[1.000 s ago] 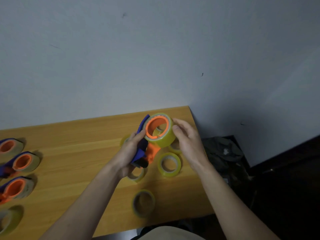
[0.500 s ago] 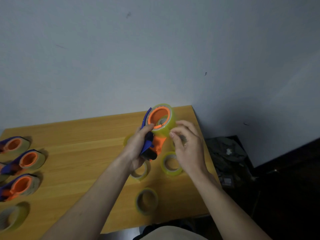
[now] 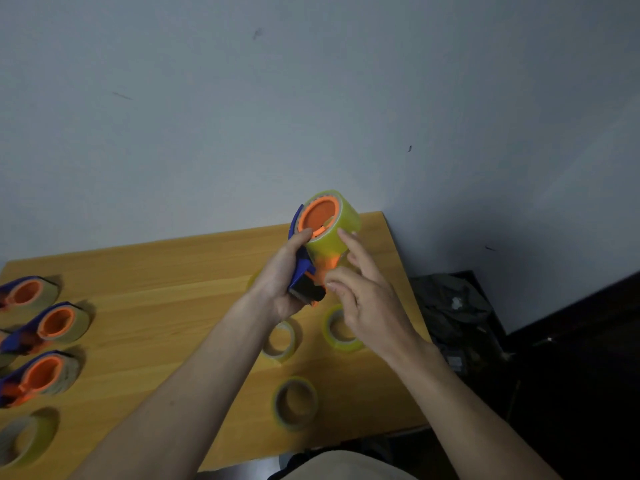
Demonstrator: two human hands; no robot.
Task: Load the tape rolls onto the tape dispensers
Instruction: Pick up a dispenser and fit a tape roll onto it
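Beige cloth [image 3: 343, 465] lay nearest us at the bottom edge, just under the front edge of the wooden surface [image 3: 166, 306]. On that surface, a loose yellow-green tape roll [image 3: 295, 402] lay flat between our forearms, and farther in two more loose rolls [image 3: 281, 340] [image 3: 341, 330] lay partly hidden behind our wrists. At the left edge another bare roll [image 3: 24, 439] lay nearest, then three blue-and-orange loaded dispensers [image 3: 38, 377] [image 3: 52, 325] [image 3: 27, 294] lined up one behind another toward the wall. To the right of the surface, a dark bag [image 3: 453, 306] lay on the floor.

Above the middle rolls, our left hand [image 3: 282, 282] gripped the blue handle of a tape dispenser [image 3: 304, 271], fingers curled round it and the thumb pressed against the orange hub [image 3: 318, 216]. The yellow tape roll [image 3: 332, 230] sat on that hub, held clear of the surface and tilted toward the wall. Our right hand [image 3: 363, 299] was just beside it, thumb and forefinger drawn together near the orange part below the roll, the other fingers spread loosely with one fingertip touching the roll's side. We could not tell whether the pinch held any tape. Behind everything stood the grey wall [image 3: 311, 98].
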